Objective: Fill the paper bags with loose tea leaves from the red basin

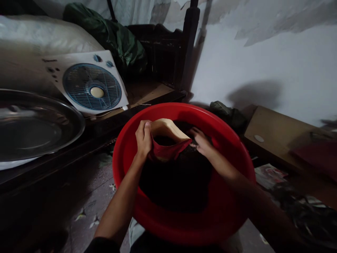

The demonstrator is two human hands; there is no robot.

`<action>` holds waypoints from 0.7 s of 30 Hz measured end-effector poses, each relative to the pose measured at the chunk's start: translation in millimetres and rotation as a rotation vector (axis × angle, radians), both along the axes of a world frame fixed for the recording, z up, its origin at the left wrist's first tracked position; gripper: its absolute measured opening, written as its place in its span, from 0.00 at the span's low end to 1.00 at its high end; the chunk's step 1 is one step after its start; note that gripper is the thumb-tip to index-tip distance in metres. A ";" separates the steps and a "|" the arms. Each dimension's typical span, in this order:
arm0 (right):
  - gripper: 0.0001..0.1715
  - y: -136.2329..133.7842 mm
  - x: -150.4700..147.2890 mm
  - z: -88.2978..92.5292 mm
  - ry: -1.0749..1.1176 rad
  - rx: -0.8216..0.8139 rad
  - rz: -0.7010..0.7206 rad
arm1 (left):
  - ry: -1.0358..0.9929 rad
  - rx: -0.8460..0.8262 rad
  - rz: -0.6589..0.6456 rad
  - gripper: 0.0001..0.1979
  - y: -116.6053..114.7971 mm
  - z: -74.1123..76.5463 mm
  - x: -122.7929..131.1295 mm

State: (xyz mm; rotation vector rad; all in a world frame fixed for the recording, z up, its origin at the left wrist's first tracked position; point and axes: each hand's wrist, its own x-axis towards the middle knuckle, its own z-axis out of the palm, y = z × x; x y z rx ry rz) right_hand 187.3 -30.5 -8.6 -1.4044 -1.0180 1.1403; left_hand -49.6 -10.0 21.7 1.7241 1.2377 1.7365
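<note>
My left hand point(144, 138) grips the left edge of a red bag point(168, 149), thumb over its rim. The bag stands with its mouth open, showing a tan lining and dark stuff inside. It is over a large red basin point(126, 151) that holds a mass of dark, loose material point(179, 182), too dim to name. Beside the bag's right corner, my right hand point(200, 140) reaches down with its fingers curled into this material. Small dark bits show at the fingertips, which are partly hidden.
On a bench at left stand a white box fan point(92, 88) and a wide metal basin point(60, 140). A green bundle point(116, 42) lies behind the fan. At right are a tan box point(273, 130) and clutter near the wall. Scraps lie on the floor point(89, 211).
</note>
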 end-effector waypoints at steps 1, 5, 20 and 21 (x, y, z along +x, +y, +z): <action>0.16 5.6 -4.4 18.1 0.048 0.045 -0.041 | 0.004 0.006 -0.011 0.22 -0.8 -0.1 0.3; 0.14 16.7 -34.1 82.7 0.419 0.200 -0.013 | 0.030 0.021 -0.069 0.23 -2.4 -1.7 0.6; 0.22 39.1 11.1 8.3 -0.746 0.011 0.340 | 0.012 0.029 0.023 0.13 2.1 -2.8 -1.5; 0.26 31.6 18.4 -13.6 -0.813 -0.090 0.420 | 0.014 0.032 0.023 0.13 2.6 -3.3 -1.8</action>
